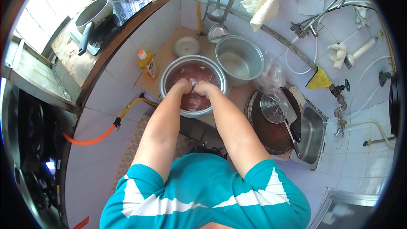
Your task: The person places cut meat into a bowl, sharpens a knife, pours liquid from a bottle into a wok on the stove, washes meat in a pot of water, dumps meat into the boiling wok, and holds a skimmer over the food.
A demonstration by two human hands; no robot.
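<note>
The metal pot of reddish liquid surrounds the fingers of the left hand and right hand, close together; whether they grasp anything I cannot tell. Beyond the right fingers stands an aluminium pot; beyond the left, an orange-capped bottle.

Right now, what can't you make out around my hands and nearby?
Head view:
- Left hand and right hand: fingertips hidden by reddish liquid.
- Pot around both hands: its bottom, under that liquid.
- Bottle: label print, too small.
- Dark object at far right: cut off by the picture's edge.
</note>
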